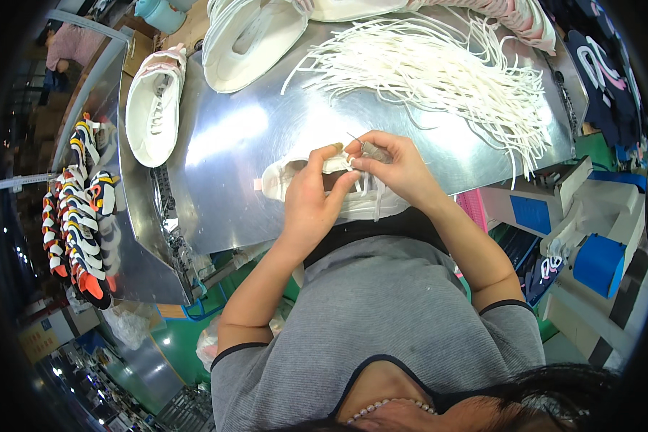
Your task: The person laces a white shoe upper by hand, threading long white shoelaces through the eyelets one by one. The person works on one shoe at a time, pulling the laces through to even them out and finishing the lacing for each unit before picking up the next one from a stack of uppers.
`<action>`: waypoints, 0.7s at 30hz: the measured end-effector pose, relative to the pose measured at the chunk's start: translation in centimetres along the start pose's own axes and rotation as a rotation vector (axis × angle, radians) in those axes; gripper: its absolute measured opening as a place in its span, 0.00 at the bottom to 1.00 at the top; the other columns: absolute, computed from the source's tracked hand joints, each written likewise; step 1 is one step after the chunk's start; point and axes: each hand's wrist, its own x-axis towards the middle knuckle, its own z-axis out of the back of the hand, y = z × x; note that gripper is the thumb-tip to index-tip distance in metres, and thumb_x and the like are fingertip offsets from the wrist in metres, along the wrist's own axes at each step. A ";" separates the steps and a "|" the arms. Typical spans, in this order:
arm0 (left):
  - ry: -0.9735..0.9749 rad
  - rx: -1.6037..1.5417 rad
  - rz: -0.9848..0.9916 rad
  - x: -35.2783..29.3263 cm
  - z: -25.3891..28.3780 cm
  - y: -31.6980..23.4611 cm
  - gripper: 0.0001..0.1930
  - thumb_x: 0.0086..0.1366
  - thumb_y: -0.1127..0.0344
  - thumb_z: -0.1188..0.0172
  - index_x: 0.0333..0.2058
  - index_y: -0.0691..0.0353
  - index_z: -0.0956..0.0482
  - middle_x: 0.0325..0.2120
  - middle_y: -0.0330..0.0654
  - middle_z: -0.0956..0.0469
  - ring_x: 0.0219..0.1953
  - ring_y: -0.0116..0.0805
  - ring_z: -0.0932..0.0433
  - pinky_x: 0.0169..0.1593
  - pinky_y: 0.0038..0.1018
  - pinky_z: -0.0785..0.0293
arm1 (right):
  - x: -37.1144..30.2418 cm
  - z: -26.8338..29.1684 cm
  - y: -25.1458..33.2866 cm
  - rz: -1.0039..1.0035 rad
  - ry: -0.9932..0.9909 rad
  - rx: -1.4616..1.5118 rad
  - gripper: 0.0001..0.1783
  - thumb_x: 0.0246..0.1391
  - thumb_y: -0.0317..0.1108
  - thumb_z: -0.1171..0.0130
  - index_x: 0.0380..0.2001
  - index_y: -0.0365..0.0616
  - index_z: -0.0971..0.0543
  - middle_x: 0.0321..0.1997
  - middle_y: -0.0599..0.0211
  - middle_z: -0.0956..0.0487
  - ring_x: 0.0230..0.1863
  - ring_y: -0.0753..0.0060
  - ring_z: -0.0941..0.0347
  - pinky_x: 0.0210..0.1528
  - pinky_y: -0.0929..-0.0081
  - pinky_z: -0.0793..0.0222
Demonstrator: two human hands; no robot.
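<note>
A white shoe upper (383, 204) lies on the metal table close to my body, its pale pink heel tab pointing left. My left hand (311, 194) grips it at the lacing opening, index finger and thumb on either side of the edge. Closed fingers of my right hand (397, 167) hold a small tool with a wrapped, greyish handle (374, 151) and a thin metal shaft. Its exact kind is unclear. Both hands meet over the eyelets, where a white shoelace (378, 203) hangs down across the upper. The fingertips partly hide the lace there.
A large heap of white shoelaces (439, 79) covers the table's far right. More white uppers (252, 50) lie at the far edge, and a single laced upper (155, 115) sits at far left. Colourful uppers (79, 216) are stacked left; a machine with blue parts (599, 265) stands right.
</note>
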 end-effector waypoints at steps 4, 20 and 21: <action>-0.077 0.044 -0.099 0.2 -0.7 0.4 0.18 0.61 0.65 0.31 0.47 0.65 0.23 0.41 0.48 0.18 0.38 0.37 0.19 0.45 0.31 0.28 | -0.5 0.2 -0.4 0.032 -0.065 0.036 0.10 0.57 0.27 0.37 0.42 0.39 0.18 0.37 0.70 0.17 0.40 0.83 0.23 0.44 0.82 0.27; -0.192 -0.025 0.001 0.5 -2.1 0.2 0.11 0.61 0.73 0.31 0.40 0.68 0.22 0.38 0.40 0.19 0.40 0.25 0.23 0.45 0.22 0.27 | -2.1 0.6 0.4 -0.001 -0.186 0.035 0.13 0.67 0.33 0.45 0.50 0.37 0.27 0.35 0.67 0.19 0.41 0.80 0.23 0.42 0.80 0.29; -0.210 -0.020 -0.031 0.5 -2.2 0.1 0.11 0.61 0.74 0.31 0.40 0.68 0.22 0.38 0.40 0.19 0.40 0.25 0.23 0.45 0.22 0.27 | -2.3 0.6 0.4 0.002 -0.197 -0.002 0.12 0.67 0.33 0.44 0.48 0.37 0.27 0.35 0.65 0.19 0.39 0.79 0.22 0.40 0.79 0.29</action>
